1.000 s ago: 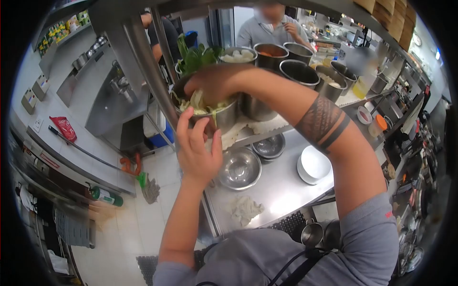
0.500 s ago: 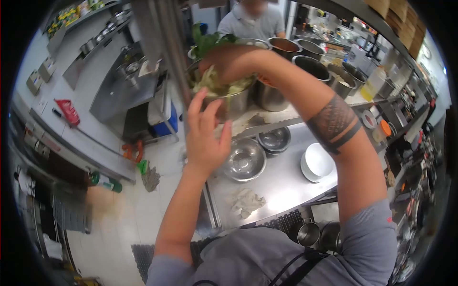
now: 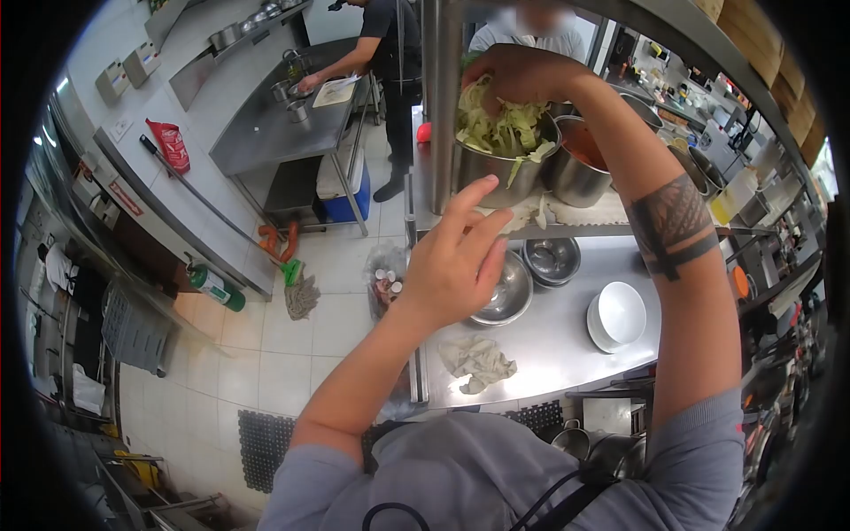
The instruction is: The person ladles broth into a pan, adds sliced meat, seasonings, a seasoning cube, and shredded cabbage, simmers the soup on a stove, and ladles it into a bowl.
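Note:
My right hand (image 3: 518, 75) reaches over a tall steel pot (image 3: 502, 175) on the raised shelf, its fingers curled down into pale green shredded lettuce (image 3: 505, 131). The fingertips are partly hidden by the leaves. A few shreds hang over the pot's rim. Nearer to me, my left hand (image 3: 460, 261) hovers in front of the shelf, fingers apart and nothing in them. Below and behind it, a steel mixing bowl (image 3: 512, 296) rests on the counter, partly covered by the hand. A second pot (image 3: 580, 155) with reddish-orange contents stands right of the lettuce.
On the steel counter (image 3: 558, 341) are stacked metal bowls (image 3: 552, 258), white bowls (image 3: 617, 316) and a crumpled cloth (image 3: 478, 361). A metal post (image 3: 438, 115) rises left of the pot. One person (image 3: 531, 31) stands behind the shelf; another (image 3: 390, 71) works at the far-left table.
The view has swung left, bringing the far-left worker into sight. My right hand stays at the lettuce pot, now less blurred. My left hand remains raised with fingers apart.

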Available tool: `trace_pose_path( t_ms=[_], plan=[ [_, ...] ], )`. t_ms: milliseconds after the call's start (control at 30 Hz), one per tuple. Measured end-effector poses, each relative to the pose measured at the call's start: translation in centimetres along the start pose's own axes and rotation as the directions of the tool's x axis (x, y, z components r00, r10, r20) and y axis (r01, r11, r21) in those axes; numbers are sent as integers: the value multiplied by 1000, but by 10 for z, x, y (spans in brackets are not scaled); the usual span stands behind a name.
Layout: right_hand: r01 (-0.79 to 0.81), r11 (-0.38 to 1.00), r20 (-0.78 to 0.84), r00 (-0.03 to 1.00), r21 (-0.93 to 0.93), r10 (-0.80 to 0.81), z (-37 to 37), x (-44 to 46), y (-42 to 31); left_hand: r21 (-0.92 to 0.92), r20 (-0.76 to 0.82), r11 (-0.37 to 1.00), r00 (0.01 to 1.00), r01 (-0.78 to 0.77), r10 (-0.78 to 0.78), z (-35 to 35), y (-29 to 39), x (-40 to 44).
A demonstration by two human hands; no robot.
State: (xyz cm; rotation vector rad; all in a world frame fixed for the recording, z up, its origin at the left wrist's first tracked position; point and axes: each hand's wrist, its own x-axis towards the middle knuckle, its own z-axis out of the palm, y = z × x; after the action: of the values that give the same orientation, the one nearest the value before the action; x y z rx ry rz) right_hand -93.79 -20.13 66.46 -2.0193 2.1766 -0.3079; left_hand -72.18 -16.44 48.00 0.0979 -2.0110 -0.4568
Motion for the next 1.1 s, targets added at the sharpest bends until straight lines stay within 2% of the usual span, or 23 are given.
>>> trace_pose_path(
  t_ms=[133,167,200,233,300,333,367,433,533,567,600,633,667,733,767,833,867,933,967,1033,1067,1100],
  plan=[
    [5,1000,-60,998,-9,-6,2,4,-9,-58,-67,996,995,-75,71,9,5,10],
    [5,990,-133,991,-140,-24,-1,3,-11,-57,-66,996,995,-74,70,13,5,13],
    [-7,964,-205,978,-267,-50,-2,2,-13,-7,-37,990,989,-143,142,18,6,16],
    [-10,964,-206,977,-265,-47,-4,4,-10,40,-3,976,977,-213,213,22,6,18],
    [2,947,-196,978,-322,-68,-13,19,9,31,12,975,976,-219,218,29,5,18],
    [-23,996,-295,955,-89,-4,-13,29,29,24,23,975,975,-222,221,31,5,18],
    [-27,996,-296,955,-88,0,-11,34,43,21,25,975,975,-223,222,31,5,19],
    [84,988,-311,943,-131,-121,-5,40,67,119,-93,961,961,-249,260,26,7,23],
    [248,949,-329,895,-195,-302,0,38,80,216,-167,957,958,-195,233,23,1,38],
    [247,949,-332,894,-195,-301,1,37,80,216,-166,956,958,-198,236,20,-1,45],
    [164,968,-333,938,190,-94,2,30,70,257,-126,947,965,-193,231,15,-2,52],
    [57,836,-254,962,546,101,4,24,62,297,-86,936,971,-189,224,11,-2,58],
    [57,835,-254,962,547,101,3,22,64,297,-85,936,971,-190,224,8,-2,62],
    [86,547,-223,957,832,187,0,19,69,313,51,921,972,-234,229,3,-2,70],
    [86,544,-222,956,835,190,-2,18,71,312,56,921,972,-235,229,1,-1,73],
    [107,314,-193,947,943,256,-16,4,59,378,274,908,959,-181,77,-2,2,81],
    [107,312,-195,944,944,267,-17,-1,59,369,281,910,956,-187,83,-3,3,88],
    [94,-73,-85,989,993,120,-22,-17,68,401,414,910,907,-105,-77,-4,6,98],
    [103,-71,-92,985,992,143,-24,-31,74,382,423,916,904,-119,-59,-4,8,98],
    [97,23,-99,990,995,103,-23,-60,87,218,166,963,978,-162,127,-4,11,98],
    [170,-37,-154,948,985,279,-14,-68,88,185,176,965,973,-184,152,-2,15,95],
    [197,-48,-168,918,979,359,-11,-90,72,63,88,985,984,-160,154,-1,20,88]
  ],
)
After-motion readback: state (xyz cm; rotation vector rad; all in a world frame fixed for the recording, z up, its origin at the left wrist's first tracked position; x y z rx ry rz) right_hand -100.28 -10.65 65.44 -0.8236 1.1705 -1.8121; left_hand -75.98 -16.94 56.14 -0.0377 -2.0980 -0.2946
